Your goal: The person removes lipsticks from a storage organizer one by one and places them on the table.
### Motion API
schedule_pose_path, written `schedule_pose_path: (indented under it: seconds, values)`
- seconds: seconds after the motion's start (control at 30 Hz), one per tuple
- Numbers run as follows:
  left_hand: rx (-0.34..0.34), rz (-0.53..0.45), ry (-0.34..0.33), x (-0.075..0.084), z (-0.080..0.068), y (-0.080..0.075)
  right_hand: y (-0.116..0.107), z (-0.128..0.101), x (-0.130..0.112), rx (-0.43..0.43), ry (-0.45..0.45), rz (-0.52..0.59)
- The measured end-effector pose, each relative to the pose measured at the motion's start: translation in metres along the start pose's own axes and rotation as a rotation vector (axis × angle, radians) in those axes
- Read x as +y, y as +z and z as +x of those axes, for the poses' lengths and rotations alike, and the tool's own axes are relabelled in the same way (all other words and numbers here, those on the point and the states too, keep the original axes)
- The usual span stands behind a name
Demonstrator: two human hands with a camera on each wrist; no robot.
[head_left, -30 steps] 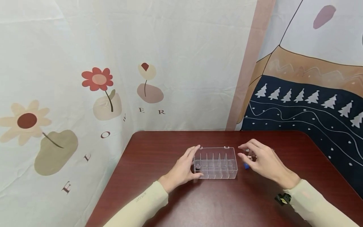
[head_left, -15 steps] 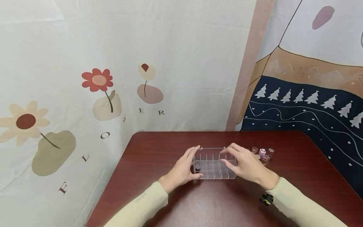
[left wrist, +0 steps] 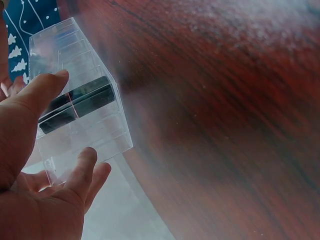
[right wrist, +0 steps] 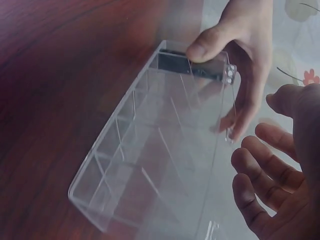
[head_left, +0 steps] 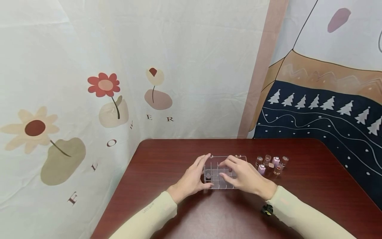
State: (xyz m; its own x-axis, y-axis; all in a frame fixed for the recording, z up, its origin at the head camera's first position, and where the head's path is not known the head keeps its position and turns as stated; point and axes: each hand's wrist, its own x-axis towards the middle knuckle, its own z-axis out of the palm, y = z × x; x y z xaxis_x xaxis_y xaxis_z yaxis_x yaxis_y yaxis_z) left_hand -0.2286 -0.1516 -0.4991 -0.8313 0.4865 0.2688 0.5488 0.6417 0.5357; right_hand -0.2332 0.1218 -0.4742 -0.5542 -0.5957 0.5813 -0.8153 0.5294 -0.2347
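Observation:
A clear plastic divided box (head_left: 220,183) stands on the table. My left hand (head_left: 189,177) grips its left end, thumb at the front and fingers at the back corner. One dark piece (head_left: 208,176) sits in a compartment at that end. In the left wrist view it appears as a black block (left wrist: 95,100) behind the clear wall, near the thumb. My right hand (head_left: 247,177) hovers over the right half of the box and covers part of it. Seen from the right wrist, its fingers (right wrist: 270,170) are spread and loosely bent, with nothing between them.
Right of the box stand several small items: clear cups (head_left: 279,170) with brownish contents, purple bottles (head_left: 261,170) and a tan piece (head_left: 271,165). The dark red table (head_left: 167,149) ends at a printed curtain (head_left: 194,99) behind.
My right hand has moved left from beside the small items to over the box, uncovering those items. My left hand has kept its grip on the box's left end.

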Motion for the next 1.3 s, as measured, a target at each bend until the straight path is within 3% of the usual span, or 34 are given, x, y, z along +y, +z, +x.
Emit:
schedule_pose_path:
  seconds: [0.8, 1.3]
  values:
    - [0.004, 0.063, 0.003, -0.001, 0.001, -0.001, 0.036, 0.013, -0.010, -0.129, 0.053, 0.144]
    - [-0.005, 0.076, -0.019, -0.001, 0.001, 0.000, 0.046, 0.015, -0.014, -0.191, 0.110, 0.177]
